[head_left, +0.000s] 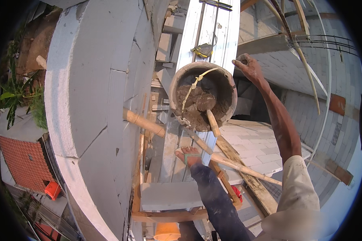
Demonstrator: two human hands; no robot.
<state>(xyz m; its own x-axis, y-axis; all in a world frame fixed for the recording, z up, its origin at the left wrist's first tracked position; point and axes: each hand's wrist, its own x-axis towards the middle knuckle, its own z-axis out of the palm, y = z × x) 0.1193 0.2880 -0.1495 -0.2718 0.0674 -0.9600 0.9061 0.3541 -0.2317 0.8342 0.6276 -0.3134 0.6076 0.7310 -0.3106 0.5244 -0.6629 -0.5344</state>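
Note:
My right arm reaches in from the lower right. At its end my right hand [250, 69] hovers beside the upper right rim of a round, mortar-caked bucket [173, 94]. Its fingers are curled, with thumb and forefinger bent into a loop; whether anything sits in them I cannot make out. Wet grey-brown mortar [195, 98] lies inside the bucket. A tool with a wooden handle [213, 122] stands stuck in it, its working end buried. A pale yellow rope [194, 85] crosses the bucket's mouth. My left hand is not in view.
A grey block wall [104, 92] rises at left. Under the bucket run metal planks [207, 24] bearing a small black-and-yellow item [204, 50]. Bamboo poles [245, 168] and timber cross near my sandalled foot [189, 156]. An orange bucket [167, 231] shows below.

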